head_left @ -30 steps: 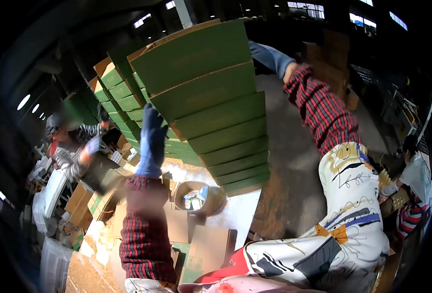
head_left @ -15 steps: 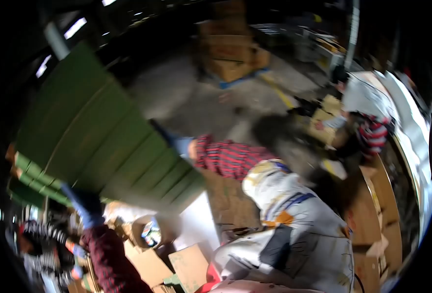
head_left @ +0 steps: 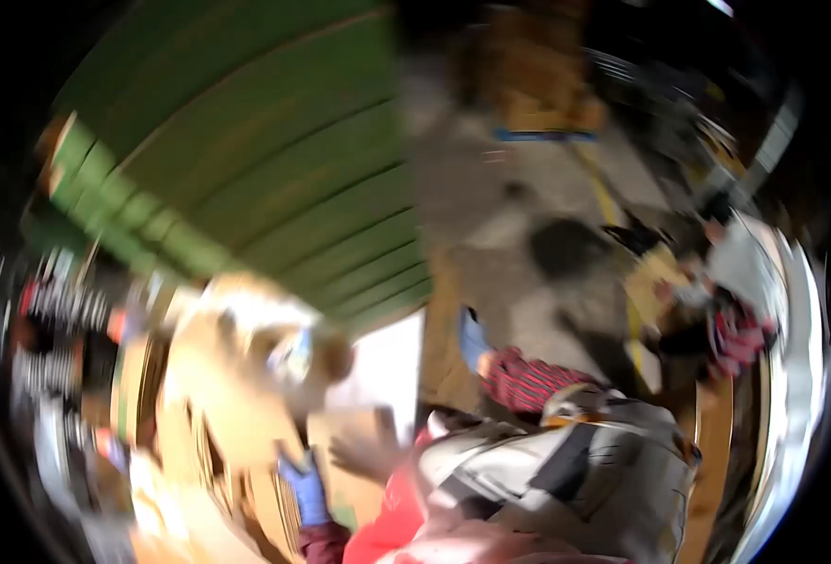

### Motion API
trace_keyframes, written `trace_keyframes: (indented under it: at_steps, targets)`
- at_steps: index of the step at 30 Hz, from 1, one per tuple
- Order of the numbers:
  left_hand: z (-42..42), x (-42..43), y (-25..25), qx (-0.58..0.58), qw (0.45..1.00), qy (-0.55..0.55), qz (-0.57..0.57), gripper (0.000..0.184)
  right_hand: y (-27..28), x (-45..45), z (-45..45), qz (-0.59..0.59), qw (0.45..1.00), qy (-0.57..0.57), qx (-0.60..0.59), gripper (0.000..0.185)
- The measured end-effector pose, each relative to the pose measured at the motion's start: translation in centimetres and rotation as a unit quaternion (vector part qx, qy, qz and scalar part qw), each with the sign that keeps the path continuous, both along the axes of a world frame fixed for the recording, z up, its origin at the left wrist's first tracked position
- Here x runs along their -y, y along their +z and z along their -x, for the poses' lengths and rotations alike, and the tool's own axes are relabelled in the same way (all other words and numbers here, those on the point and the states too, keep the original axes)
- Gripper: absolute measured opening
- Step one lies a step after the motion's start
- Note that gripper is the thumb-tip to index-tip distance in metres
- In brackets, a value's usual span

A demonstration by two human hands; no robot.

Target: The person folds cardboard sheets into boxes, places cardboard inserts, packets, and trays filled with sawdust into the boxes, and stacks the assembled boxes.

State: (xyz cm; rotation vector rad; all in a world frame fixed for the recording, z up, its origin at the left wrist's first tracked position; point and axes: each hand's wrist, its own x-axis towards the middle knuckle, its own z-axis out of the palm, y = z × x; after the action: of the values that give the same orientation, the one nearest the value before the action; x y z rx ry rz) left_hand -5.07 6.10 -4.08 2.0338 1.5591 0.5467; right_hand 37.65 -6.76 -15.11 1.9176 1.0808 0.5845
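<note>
My left hand, in a blue glove, hangs low over flat pieces of cardboard with its fingers apart and nothing in them. My right hand, also blue-gloved, is right of the large green slatted stack; its fingers look stretched out, though blurred. No contact shows between either hand and the green stack. Between the hands stands a white panel. A blurred round container with small colourful things inside is above my left hand.
One person in red-and-white stripes bends over a cardboard piece at right. Another person in striped sleeves works at left. Boxes rest on a blue pallet at the back. A yellow line crosses the floor.
Both hands have come off the green slatted stack and dropped toward my body; the left now hovers over cardboard. My view has turned, so the stack appears larger and higher.
</note>
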Motion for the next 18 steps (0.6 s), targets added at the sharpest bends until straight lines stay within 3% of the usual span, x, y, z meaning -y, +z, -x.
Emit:
trace_keyframes:
  at_steps: [1, 2, 3, 4, 5, 6, 8, 10, 12, 14, 15, 16, 18]
  targets:
    - [5.6, 2.5, -9.9, 0.058, 0.998, 0.019, -0.012, 0.084, -0.2, -0.1, 3.0, -0.165, 0.968, 0.054, -0.180, 0.040]
    - [4.8, 7.3, -4.5, -0.007, 0.994, 0.063, 0.090, 0.087, -0.9, -0.4, 6.2, -0.291, 0.875, 0.091, -0.377, 0.042]
    - [5.7, 11.9, -5.6, -0.211, 0.963, 0.141, 0.089, 0.101, -1.3, -0.7, 9.2, -0.372, 0.729, 0.098, -0.566, 0.045]
    - [4.4, 14.7, -2.8, -0.264, 0.940, 0.159, 0.147, 0.105, -0.8, -0.7, 11.7, -0.419, 0.547, 0.058, -0.722, 0.048]
    - [6.0, 17.7, -5.9, -0.237, 0.940, 0.205, 0.131, 0.107, 0.9, -2.3, 12.7, -0.330, 0.632, 0.176, -0.679, 0.058]
    - [6.0, 19.4, -5.9, -0.226, 0.931, 0.232, 0.170, 0.107, 0.8, -4.2, 14.1, -0.296, 0.676, 0.238, -0.631, 0.067]
    - [5.5, 21.1, -6.3, -0.279, 0.927, 0.189, 0.167, 0.108, 1.2, -7.6, 16.7, -0.158, 0.711, 0.145, -0.670, 0.076]
    - [5.6, 21.1, -7.8, -0.295, 0.920, 0.208, 0.153, 0.115, 1.9, -8.6, 19.7, -0.066, 0.664, 0.081, -0.740, 0.082]
    - [4.9, 20.5, -6.8, -0.300, 0.913, 0.213, 0.177, 0.115, 1.2, -10.2, 20.6, -0.041, 0.736, 0.113, -0.667, 0.085]
    - [6.6, 21.3, -6.9, -0.296, 0.933, 0.141, 0.146, 0.113, -0.9, -11.2, 18.2, -0.047, 0.661, 0.156, -0.732, 0.079]
    - [7.2, 21.7, -6.3, -0.263, 0.954, 0.119, 0.083, 0.098, 0.9, -11.8, 17.7, -0.033, 0.594, 0.095, -0.798, 0.073]
    - [7.9, 22.1, -5.7, -0.262, 0.951, 0.136, 0.088, 0.098, 4.2, -12.2, 17.4, -0.020, 0.523, 0.028, -0.852, 0.066]
    - [9.2, 22.4, -3.5, -0.255, 0.966, 0.039, -0.001, 0.080, 9.7, -12.3, 17.4, -0.074, 0.395, -0.041, -0.915, 0.052]
